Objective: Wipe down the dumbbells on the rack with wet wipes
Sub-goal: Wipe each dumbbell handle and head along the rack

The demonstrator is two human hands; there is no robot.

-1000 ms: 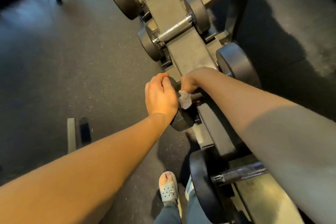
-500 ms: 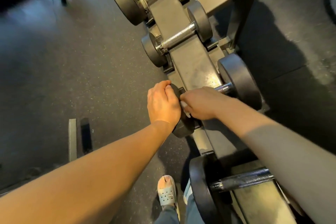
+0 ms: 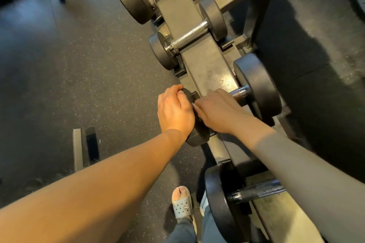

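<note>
bottom centre: foot in grey sandal (image 3: pixel 181 204) on dark floor (image 3: pixel 88 65) | lower right: big dumbbell (image 3: pixel 221 203) on rack (image 3: pixel 209 69) | centre: left hand (image 3: pixel 174 111) cupped over near black end of dumbbell (image 3: pixel 256 87) | right hand (image 3: pixel 217 112) closed around its handle, sliver of white wipe (image 3: pixel 194 107) under fingers | upper centre: two more dumbbells racked

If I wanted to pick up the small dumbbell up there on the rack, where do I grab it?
Grab the small dumbbell by its silver bar, coming from above. The bar is thin and bumpy for gripping, lies open between the two fat round ends, and nothing covers it. The ends look too wide for one hand.
</note>
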